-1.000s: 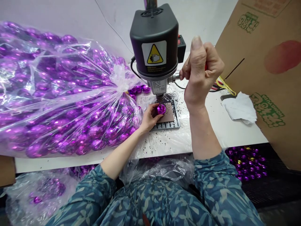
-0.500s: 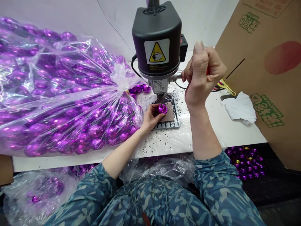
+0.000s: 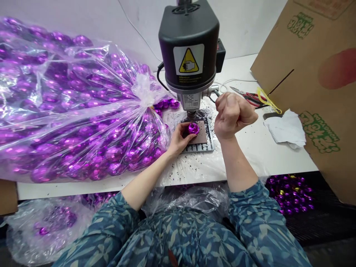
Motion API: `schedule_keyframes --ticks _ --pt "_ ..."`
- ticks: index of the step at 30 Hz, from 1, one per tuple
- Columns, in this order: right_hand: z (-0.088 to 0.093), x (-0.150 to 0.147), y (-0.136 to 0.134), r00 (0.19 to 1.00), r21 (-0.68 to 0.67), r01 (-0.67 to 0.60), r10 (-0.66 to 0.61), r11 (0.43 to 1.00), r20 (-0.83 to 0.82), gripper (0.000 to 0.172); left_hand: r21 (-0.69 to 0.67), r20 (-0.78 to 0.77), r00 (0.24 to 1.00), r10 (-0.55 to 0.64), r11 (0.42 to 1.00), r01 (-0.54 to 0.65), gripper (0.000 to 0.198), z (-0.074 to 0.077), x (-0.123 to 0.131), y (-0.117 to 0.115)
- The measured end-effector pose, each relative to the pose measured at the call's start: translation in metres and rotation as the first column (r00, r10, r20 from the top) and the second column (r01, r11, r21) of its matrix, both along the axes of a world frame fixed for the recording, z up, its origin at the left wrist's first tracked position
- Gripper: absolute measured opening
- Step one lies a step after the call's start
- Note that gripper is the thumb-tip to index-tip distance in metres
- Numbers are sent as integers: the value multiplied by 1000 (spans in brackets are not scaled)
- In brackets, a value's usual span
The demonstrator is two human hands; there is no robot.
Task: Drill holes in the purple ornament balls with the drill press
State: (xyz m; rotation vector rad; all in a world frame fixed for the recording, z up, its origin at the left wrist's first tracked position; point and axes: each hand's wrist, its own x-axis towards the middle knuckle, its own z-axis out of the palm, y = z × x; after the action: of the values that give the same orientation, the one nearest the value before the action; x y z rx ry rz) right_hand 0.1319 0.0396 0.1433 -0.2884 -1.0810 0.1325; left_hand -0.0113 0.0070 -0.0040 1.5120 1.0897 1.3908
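A small drill press (image 3: pixel 189 48) with a black motor housing stands on the white table. Under its chuck (image 3: pixel 191 114), a shiny purple faceted ball (image 3: pixel 194 128) rests on a brown board (image 3: pixel 200 138) over the slotted metal base (image 3: pixel 198 148). My left hand (image 3: pixel 179 139) pinches the ball from the left between thumb and fingers. To the right of the machine, my right hand (image 3: pixel 233 114) is closed in a fist around the feed lever (image 3: pixel 214 89); the grip itself is hidden by my fingers.
A big clear bag of purple balls (image 3: pixel 83 118) fills the table's left side. Pliers (image 3: pixel 247 96), a crumpled white paper (image 3: pixel 287 128) and a cardboard box (image 3: pixel 314 74) lie to the right. Dark shavings surround the base. More balls (image 3: pixel 290 193) sit below the table edge.
My right hand has come down and slightly left with the lever, uncovering the pliers behind it. My left hand still pinches the ball on the board. The view has shifted slightly.
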Motion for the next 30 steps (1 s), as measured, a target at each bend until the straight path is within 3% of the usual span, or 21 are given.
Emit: schedule_keyframes --ticks 10,20,22,25,27,29,30 --pt "-4 1 3 999 157 -31 30 987 13 55 -21 57 998 -6 1000 7 62 0 2 1" --pt "-15 3 4 998 189 -44 33 981 57 55 -53 54 998 11 999 -8 59 2 3 3" --pt "-6 3 4 998 136 -38 31 990 47 57 -62 39 999 20 998 -18 56 3 4 4" --pt "26 1 9 999 -132 -43 45 990 13 63 -74 -7 999 53 996 -53 52 11 6 3" --pt "50 0 15 996 -290 -78 84 954 10 68 -77 -83 989 124 988 -130 49 23 6 -3" --pt "68 0 20 993 -360 -105 118 927 13 74 -61 -177 967 185 978 -198 44 40 2 -19" --pt "74 0 21 991 -375 -121 135 919 11 76 -55 -230 960 157 983 -174 40 49 -1 -32"
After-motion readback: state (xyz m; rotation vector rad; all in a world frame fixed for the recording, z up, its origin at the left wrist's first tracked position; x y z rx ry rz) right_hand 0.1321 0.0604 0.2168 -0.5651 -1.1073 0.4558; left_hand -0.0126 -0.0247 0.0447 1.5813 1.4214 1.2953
